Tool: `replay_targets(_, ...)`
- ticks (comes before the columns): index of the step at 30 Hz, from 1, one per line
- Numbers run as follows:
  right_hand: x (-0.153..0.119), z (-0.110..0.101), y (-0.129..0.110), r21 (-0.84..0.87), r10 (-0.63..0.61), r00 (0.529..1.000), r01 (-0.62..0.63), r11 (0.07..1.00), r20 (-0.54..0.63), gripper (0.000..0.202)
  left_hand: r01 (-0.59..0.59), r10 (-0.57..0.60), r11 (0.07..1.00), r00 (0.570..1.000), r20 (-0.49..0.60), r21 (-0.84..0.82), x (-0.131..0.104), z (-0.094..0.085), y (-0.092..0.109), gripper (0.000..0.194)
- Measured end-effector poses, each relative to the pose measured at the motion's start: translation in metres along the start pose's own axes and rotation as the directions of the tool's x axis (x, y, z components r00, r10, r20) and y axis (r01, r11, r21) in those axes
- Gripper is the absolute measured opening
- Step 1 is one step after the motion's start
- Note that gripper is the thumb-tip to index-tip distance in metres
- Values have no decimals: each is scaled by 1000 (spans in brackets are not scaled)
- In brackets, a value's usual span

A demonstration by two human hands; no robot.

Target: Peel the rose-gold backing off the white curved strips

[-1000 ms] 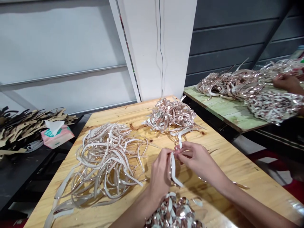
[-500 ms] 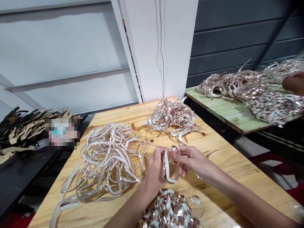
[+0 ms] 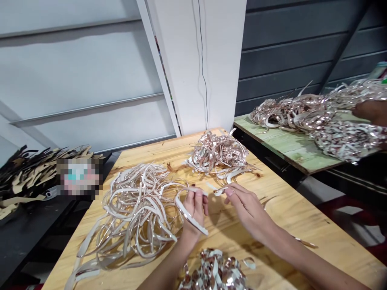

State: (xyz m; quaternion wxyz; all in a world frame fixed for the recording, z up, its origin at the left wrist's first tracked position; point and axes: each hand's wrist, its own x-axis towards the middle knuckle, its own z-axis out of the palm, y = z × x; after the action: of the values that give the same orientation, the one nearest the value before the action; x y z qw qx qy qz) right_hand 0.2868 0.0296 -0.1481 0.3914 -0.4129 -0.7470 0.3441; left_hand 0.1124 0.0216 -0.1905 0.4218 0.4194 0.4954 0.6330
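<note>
Between thumb and fingers, my left hand (image 3: 195,207) pinches a white and rose-gold strip (image 3: 189,215) that loops down over the wrist. My right hand (image 3: 246,203) is closed on a short curled piece (image 3: 220,191) of the same material, a small gap from the left hand. Left of my hands lies a loose tangle of long strips (image 3: 142,209). Beyond them sits a heap of shiny rose-gold strips (image 3: 219,153). A pile of small curled pieces (image 3: 216,272) is close to me, below my hands.
The wooden table (image 3: 272,217) bears these piles. A green-topped table (image 3: 272,139) at the right holds more shiny strips (image 3: 302,112), with another person's hand (image 3: 371,112) over them. On a dark table (image 3: 27,229) at the left lie black and tan strips (image 3: 36,171).
My hands have moved apart. The strip in my left hand now loops out to the left and over the wrist, and the right hand holds a short curled piece away from it.
</note>
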Motion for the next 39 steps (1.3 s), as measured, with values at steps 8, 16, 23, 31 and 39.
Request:
replay_targets(8, -9, 4, -12, 290, -28, 994, -5, 957, 108, 41, 287, -213, 633, 957, 195, -719, 28, -12, 62, 33)
replay_targets(16, -35, 5, -17, 566, -156, 868, -161, 809, 471, 13, 223, -150, 482, 974, 172, -847, 45, -30, 87, 37)
replay_targets(23, -27, 7, -46, 39, -224, 772, 250, 967, 595, 24, 25, -130, 528, 990, -52, -849, 62, -53, 103, 37)
replay_targets(31, -26, 10, -22, 30, -224, 724, 271, 962, 653, 64, -151, -174, 608, 933, -316, -779, 73, -64, 124, 41)
replay_targets(39, -6, -7, -16, 121, -164, 961, 140, 983, 223, 41, -565, 280, 720, 768, -576, -403, 58, -59, 149, 36)
